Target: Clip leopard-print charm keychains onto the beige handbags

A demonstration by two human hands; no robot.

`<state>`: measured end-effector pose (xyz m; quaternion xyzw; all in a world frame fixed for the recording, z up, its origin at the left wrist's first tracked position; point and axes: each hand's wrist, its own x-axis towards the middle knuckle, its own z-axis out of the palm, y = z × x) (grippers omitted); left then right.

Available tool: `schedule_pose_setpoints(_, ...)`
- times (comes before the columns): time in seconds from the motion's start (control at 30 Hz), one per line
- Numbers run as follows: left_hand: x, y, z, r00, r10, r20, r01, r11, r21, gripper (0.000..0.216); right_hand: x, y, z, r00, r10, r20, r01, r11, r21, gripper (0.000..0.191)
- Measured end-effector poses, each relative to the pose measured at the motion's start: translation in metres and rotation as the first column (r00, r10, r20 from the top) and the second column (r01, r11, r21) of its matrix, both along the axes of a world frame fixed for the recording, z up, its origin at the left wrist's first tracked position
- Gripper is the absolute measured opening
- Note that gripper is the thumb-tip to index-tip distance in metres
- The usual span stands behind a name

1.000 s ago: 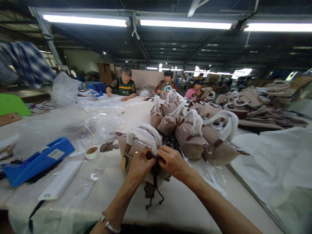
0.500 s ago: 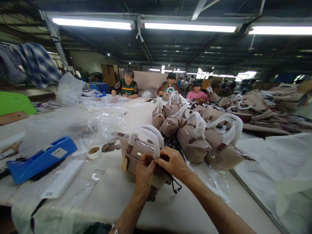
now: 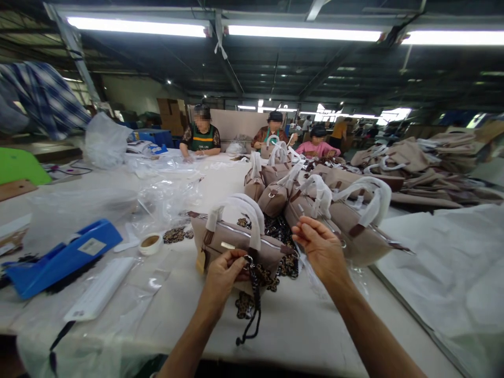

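Note:
A taupe handbag [image 3: 226,234] with a silver zip and white-wrapped handles [image 3: 236,202] stands on the table before me. My left hand [image 3: 222,275] is at its front, thumb and forefinger pinched on a metal ring [image 3: 249,261] below the near handle. From the ring hangs a black braided cord [image 3: 255,302], with leopard-print flower pieces [image 3: 244,305] around it. My right hand [image 3: 321,252] is raised to the right of the bag, apart from it. Its fingers are loosely stretched and nothing shows in them.
Several similar handbags [image 3: 360,231] stand behind and to the right. A blue tape dispenser [image 3: 66,257], a tape roll [image 3: 150,243] and a white box-like bar [image 3: 100,289] lie left. Clear plastic [image 3: 169,202] covers part of the table [image 3: 299,336]. Co-workers [image 3: 201,136] sit opposite.
My right hand has let go at the handle and moved right, away from the bag. My left hand stays at the bag's front. The ring and hanging cord now show more plainly.

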<state>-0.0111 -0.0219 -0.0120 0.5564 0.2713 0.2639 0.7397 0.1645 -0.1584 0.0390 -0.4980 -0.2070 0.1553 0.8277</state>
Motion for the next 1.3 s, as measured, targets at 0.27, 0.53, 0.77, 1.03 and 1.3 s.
schedule_pose_setpoints(0.27, -0.006, -0.001, 0.013, 0.994, -0.068, -0.081, 0.088, 0.96, 0.265, 0.029, 0.001, -0.045, 0.008, 0.924, 0.091, 0.371, 0.105, 0.873, -0.476, 0.03)
schedule_pose_setpoints(0.53, -0.009, -0.002, 0.022, 0.997, -0.062, -0.056, 0.079, 0.92, 0.385, 0.024, -0.041, -0.034, 0.01, 0.914, 0.405, 0.017, -0.359, 0.828, -0.431, 0.03)
schedule_pose_setpoints(0.77, -0.008, -0.004, 0.024, 0.96, -0.269, 0.081, 0.27, 0.963, 0.009, 0.04, -0.056, -0.025, 0.005, 0.931, 0.35, 0.105, -0.27, 0.851, -0.451, 0.024)
schedule_pose_setpoints(1.03, 0.005, -0.015, 0.009, 0.862, -0.451, 0.23, 0.487, 0.864, -0.13, 0.044, -0.069, -0.016, 0.015, 0.633, 0.485, 0.603, -0.085, 0.818, -0.568, 0.021)
schedule_pose_setpoints(1.3, 0.001, -0.019, 0.014, 0.9, -0.436, 0.014, 0.436, 0.9, 0.023, 0.04, -0.063, -0.008, 0.014, 0.566, 0.46, 0.684, 0.064, 0.803, -0.593, 0.011)
